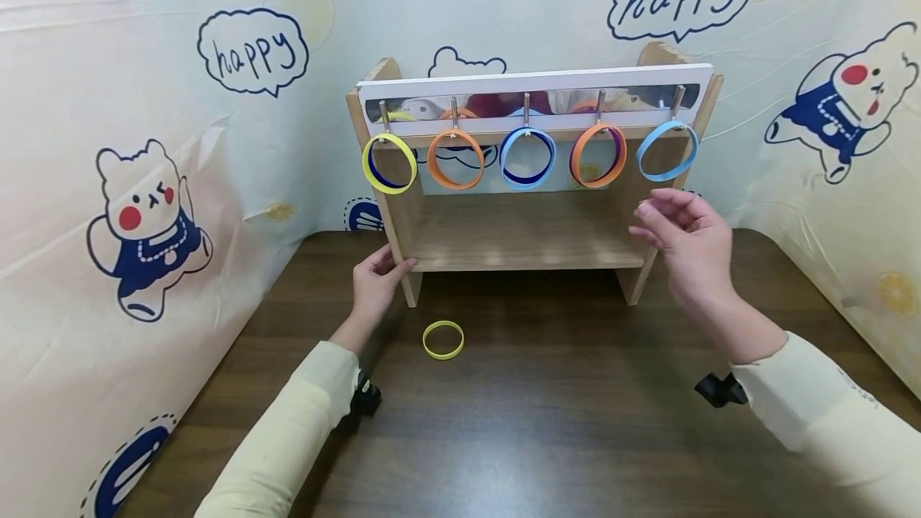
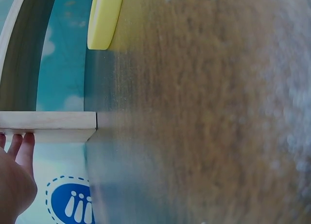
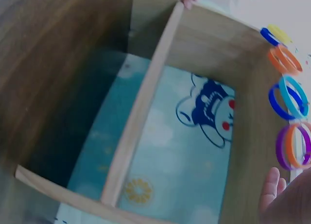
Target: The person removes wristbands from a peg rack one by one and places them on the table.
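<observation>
In the head view, the left hand (image 1: 376, 282) grips the left side panel (image 1: 394, 230) of a pale wooden rack (image 1: 518, 234), thumb at its front edge and fingers on the outer side. To that hand's right and nearer the person, a thin yellow ring (image 1: 443, 356) lies on the brown wood-grain table (image 1: 547, 406). The right hand (image 1: 694, 242), fingers loosely bent, is just below a light blue ring (image 1: 655, 177) on the rack's rightmost metal peg. Leftward from there, the other pegs bear an orange-and-purple pair of rings (image 1: 593, 183), a light-and-dark-blue pair (image 1: 528, 182), an orange ring (image 1: 456, 185) and a yellow-and-dark-blue pair (image 1: 365, 165).

In the left wrist view, the left fingertips press against the panel; the thumb is hidden. The yellow ring shows partly, on the panel's other side from them.

In the right wrist view, the right hand shows only partly, its fingers near the orange-and-purple pair; its whole grip cannot be told here. The left fingers touch the rack at the shelf's (image 3: 141, 107) far end.
</observation>
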{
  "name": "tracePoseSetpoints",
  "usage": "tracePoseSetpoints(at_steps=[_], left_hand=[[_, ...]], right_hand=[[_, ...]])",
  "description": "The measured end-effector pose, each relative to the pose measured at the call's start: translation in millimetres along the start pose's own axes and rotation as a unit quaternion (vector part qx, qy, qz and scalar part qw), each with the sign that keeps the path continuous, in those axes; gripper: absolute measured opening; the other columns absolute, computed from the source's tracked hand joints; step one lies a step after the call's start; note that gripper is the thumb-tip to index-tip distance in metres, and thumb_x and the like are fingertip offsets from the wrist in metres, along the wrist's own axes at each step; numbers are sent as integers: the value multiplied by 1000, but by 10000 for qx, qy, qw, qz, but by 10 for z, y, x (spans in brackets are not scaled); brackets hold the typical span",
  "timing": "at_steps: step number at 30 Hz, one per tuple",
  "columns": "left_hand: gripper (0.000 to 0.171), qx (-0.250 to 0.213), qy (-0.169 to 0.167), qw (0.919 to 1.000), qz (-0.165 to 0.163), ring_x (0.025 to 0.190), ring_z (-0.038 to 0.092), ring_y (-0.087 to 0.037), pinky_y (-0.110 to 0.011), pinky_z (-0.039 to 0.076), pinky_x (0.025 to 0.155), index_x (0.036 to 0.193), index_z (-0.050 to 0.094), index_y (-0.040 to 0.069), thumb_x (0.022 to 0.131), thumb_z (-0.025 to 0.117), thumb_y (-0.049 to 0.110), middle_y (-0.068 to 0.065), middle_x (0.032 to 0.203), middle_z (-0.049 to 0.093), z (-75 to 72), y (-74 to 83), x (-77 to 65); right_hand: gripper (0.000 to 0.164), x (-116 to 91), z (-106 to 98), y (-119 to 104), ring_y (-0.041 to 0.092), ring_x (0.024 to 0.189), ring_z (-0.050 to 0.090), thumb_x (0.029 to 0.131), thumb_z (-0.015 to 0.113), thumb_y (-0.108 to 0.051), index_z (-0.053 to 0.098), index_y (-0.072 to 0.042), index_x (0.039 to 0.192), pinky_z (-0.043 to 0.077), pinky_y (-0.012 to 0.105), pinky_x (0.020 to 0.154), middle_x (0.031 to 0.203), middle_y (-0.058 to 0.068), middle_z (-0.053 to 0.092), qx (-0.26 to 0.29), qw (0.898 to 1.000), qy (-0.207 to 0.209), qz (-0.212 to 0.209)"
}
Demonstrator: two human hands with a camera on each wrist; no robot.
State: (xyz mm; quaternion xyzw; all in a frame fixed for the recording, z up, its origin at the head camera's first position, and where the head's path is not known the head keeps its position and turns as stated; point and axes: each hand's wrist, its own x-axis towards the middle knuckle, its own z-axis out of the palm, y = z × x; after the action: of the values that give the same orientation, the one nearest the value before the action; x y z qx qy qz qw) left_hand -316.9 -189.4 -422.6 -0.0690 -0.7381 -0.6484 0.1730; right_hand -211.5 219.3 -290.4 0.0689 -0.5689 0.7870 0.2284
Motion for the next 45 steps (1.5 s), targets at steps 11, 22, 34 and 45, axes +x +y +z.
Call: tracePoseSetpoints(at_steps=[11,22,34,45], left_hand=[[51,61,62,9999,117,107,63,-23,-38,53,87,127,65,9,82,81,24,-12,121,66,2,-10,-7],[52,100,82,9998,175,106,64,-24,-38,53,87,128,65,9,81,81,24,-12,121,66,3,-31,-4],[50,95,0,10000,28,108,63,-25,-38,52,88,130,63,8,83,79,19,-14,123,64,-5,6,-8],[50,30,-67,10000,18,109,62,-27,-33,53,86,130,63,7,83,79,16,-16,121,65,-13,6,13]], right_hand=[[44,224,-149,-208,17,85,67,80,78,-5,58,-2,120,56,27,71,101,11,58,401,9980,478,77],[47,388,-172,-220,18,84,68,79,79,-9,58,-7,121,56,27,70,100,10,61,328,9965,623,457],[42,432,-129,-216,18,79,68,83,74,-3,57,-8,122,57,28,69,95,7,62,503,9948,672,572],[41,420,-127,-232,18,80,68,82,73,3,58,-5,119,56,28,73,95,11,56,1175,9897,657,493]])
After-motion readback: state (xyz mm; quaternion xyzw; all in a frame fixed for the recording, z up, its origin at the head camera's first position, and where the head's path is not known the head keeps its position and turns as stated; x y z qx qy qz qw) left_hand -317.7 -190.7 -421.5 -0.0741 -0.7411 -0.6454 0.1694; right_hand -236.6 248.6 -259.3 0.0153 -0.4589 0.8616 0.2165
